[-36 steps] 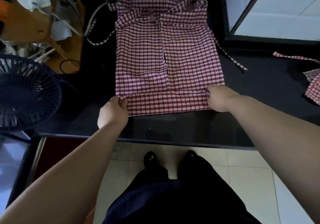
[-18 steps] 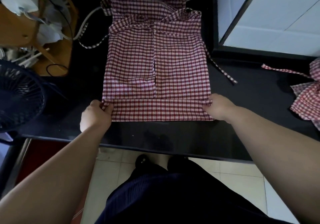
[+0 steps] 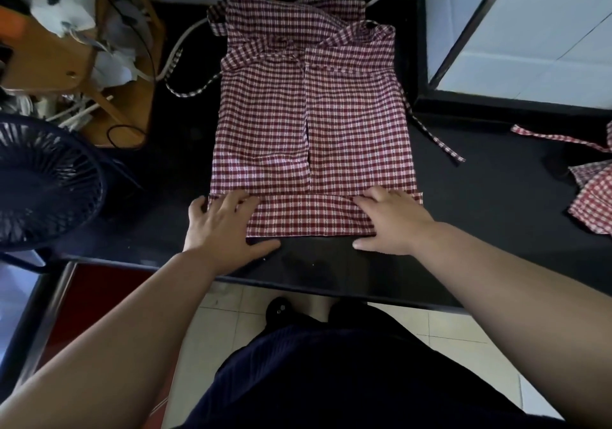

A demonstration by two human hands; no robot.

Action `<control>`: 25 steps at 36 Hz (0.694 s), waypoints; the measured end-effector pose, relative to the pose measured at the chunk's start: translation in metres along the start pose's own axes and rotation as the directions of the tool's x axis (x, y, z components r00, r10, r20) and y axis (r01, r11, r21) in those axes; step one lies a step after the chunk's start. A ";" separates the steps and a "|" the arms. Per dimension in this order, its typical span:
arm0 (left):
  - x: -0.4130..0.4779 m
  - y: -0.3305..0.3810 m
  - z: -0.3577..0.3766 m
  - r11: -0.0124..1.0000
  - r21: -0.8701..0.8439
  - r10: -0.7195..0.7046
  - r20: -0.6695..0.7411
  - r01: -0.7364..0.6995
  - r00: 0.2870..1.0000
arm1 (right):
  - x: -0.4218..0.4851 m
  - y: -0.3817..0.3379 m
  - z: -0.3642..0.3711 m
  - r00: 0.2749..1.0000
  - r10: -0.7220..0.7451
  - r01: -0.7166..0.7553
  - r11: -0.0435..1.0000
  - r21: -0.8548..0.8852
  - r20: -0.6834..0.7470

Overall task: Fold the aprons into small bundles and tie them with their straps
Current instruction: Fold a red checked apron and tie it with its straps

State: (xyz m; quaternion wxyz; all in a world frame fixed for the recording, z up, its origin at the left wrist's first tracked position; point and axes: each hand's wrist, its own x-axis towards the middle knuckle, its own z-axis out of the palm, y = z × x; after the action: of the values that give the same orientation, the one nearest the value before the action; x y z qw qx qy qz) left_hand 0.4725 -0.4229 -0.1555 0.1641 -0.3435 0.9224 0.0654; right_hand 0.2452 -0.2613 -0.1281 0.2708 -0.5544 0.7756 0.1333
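**Black counter, checked apron, two flat hands on the fold**

Black counter [image 3: 496, 196] runs across the view, with pale floor tiles [image 3: 245, 306] below its near edge and a white panel [image 3: 546, 31] at its far right. A red-and-white checked apron [image 3: 331, 124] lies flat in the middle of the counter, its sides folded in to meet at a central slit. Its near end is turned up into a narrow folded band [image 3: 308, 216].

The left hand [image 3: 222, 226] lies palm down on the band's left end, fingers straight and spread, thumb on the bare counter just below the cloth. The right hand [image 3: 394, 220] presses the band's right part the same way, fingers straight and thumb on the counter. Neither hand pinches the fabric.

One strap [image 3: 195, 89] loops out from the apron's far left side. Another strap [image 3: 437, 137] trails off its right side.

A second checked apron [image 3: 592, 196] lies well apart at the right edge. A dark fan [image 3: 43, 183] stands beside the counter on the left.
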 end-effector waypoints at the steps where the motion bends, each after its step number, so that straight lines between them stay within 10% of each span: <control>1: 0.000 -0.001 -0.001 1.000 0.024 0.011 0.026 -0.012 1.000 | -0.001 0.000 0.001 1.000 -0.001 0.001 1.000 -0.012 -0.012; 8: 0.011 -0.009 -0.021 0.997 -0.056 0.066 0.090 -0.062 0.994 | 0.001 -0.001 -0.002 0.985 0.050 -0.015 0.978 0.206 -0.165; 13: 0.028 -0.027 -0.047 0.932 -0.351 0.015 0.282 0.089 0.959 | -0.003 0.005 -0.014 0.999 0.034 -0.044 0.957 0.288 0.039; 20: 0.018 -0.043 -0.037 0.463 -0.821 -0.101 0.326 0.334 0.940 | 0.004 0.021 -0.024 0.979 0.159 -0.192 0.932 0.308 0.129; 25: 0.012 -0.039 -0.025 0.360 -0.879 -0.349 0.184 0.313 0.919 | 0.004 0.041 -0.018 0.957 0.284 -0.284 0.861 0.422 0.062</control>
State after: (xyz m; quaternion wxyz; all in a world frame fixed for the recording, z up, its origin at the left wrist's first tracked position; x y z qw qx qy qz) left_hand 0.4829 -0.4656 -0.1370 -0.0491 -0.5563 0.6599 0.5027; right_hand 0.2006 -0.2595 -0.1194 0.3619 -0.3616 0.8592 -0.0014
